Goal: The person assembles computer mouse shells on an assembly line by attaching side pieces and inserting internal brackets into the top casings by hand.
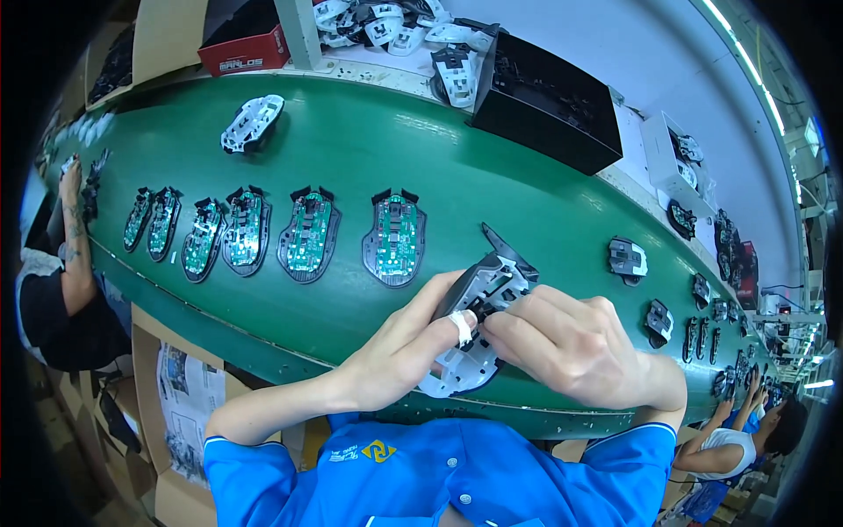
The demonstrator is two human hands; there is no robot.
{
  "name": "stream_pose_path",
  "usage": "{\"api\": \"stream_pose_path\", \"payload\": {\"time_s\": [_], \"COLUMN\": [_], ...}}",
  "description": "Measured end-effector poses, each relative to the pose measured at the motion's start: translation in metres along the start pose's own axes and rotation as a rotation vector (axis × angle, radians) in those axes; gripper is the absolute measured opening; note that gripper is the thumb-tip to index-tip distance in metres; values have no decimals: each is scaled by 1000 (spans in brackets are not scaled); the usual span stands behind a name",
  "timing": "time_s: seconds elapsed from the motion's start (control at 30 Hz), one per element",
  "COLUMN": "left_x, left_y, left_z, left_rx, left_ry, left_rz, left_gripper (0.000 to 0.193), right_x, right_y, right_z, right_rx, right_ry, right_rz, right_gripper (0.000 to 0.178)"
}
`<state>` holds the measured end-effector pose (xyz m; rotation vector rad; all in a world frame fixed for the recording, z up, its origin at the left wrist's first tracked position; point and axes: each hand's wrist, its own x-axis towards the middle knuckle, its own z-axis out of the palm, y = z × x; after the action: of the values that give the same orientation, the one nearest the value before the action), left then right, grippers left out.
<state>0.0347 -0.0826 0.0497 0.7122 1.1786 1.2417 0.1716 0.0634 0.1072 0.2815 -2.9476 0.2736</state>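
In front of my chest I hold a computer mouse shell (463, 371), white frame below and dark panel on top. It is tilted, with a black wing-like flap sticking out at its far end. My left hand (406, 344) is closed round its left side, and white tape wraps the thumb. My right hand (566, 344) is closed at the shell's inner side, fingertips pinched together; whatever they grip is hidden. Beyond my left hand, a mouse base with a green circuit board (394, 235) lies on the green table, the nearest in a row of several like it.
A white mouse frame (252, 123) lies at the far left of the green table (351, 123). Along the back ledge stand a black box (549, 101), a red box (244, 53) and piled white shells (384, 26). Assembled mice (627, 259) lie to the right. Co-workers sit left and right.
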Motion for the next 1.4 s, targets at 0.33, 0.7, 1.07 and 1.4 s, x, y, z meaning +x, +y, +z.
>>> {"api": "stream_pose_path", "payload": {"time_s": [0.33,0.7,1.07,1.4], "left_x": [2,1,-6,-17], "left_y": [-2,9,1,8], "left_z": [-4,-16,-33,-37], "left_rx": [259,-69,-410,-634], "left_ry": [-12,-16,-66,-145], "left_rz": [214,40,-25,-19], "left_gripper": [57,66,80,73], "right_x": [9,14,5,-6], "right_y": [-11,6,18,102], "right_z": [5,4,-15,75], "right_rx": [-47,177,197,251], "right_ry": [-4,163,337,61], "right_rz": [105,164,611,826], "right_gripper": [18,16,6,13]}}
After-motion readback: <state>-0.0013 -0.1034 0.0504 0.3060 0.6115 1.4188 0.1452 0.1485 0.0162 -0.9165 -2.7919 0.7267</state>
